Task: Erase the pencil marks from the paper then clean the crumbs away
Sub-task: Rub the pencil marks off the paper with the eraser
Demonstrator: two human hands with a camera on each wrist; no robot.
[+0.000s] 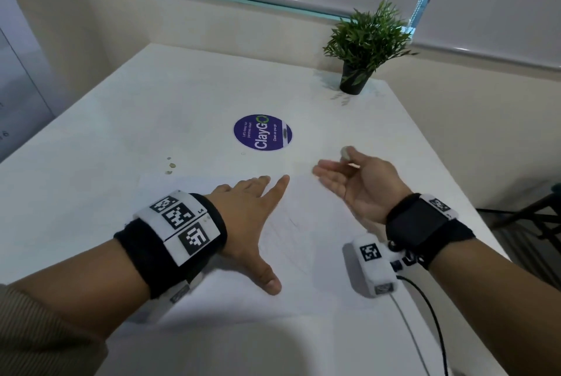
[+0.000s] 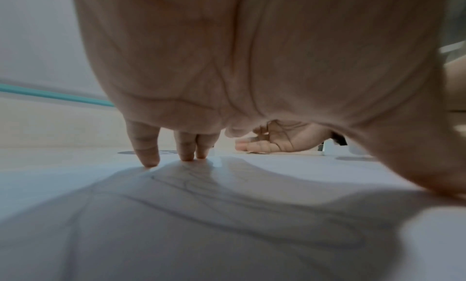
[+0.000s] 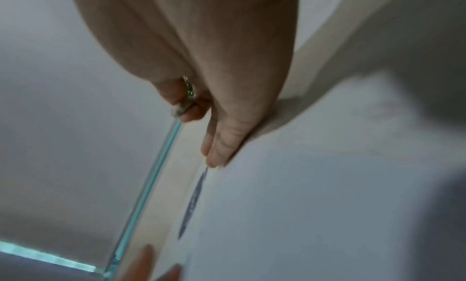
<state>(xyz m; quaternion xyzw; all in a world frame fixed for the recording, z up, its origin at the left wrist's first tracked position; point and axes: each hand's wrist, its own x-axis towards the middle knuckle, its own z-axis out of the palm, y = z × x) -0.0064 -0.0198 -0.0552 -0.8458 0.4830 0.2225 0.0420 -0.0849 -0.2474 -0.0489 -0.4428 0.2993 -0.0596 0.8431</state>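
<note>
A white sheet of paper (image 1: 306,224) lies on the white table, with faint pencil lines (image 1: 291,221) that show more plainly in the left wrist view (image 2: 176,177). My left hand (image 1: 258,217) presses flat on the sheet, fingers (image 2: 148,151) spread and straight. My right hand (image 1: 349,169) is at the paper's far right part. Its thumb and forefinger pinch a small pale round eraser (image 1: 345,152), also seen as the eraser (image 3: 180,109) in the right wrist view. Its other fingers (image 3: 216,145) stretch out straight, their edge low at the paper (image 3: 302,205).
A round purple sticker (image 1: 263,132) sits on the table beyond the paper. A potted green plant (image 1: 361,50) stands at the far right corner. A few small specks (image 1: 170,165) lie left of the sticker. Cables (image 1: 425,299) trail from my right wrist.
</note>
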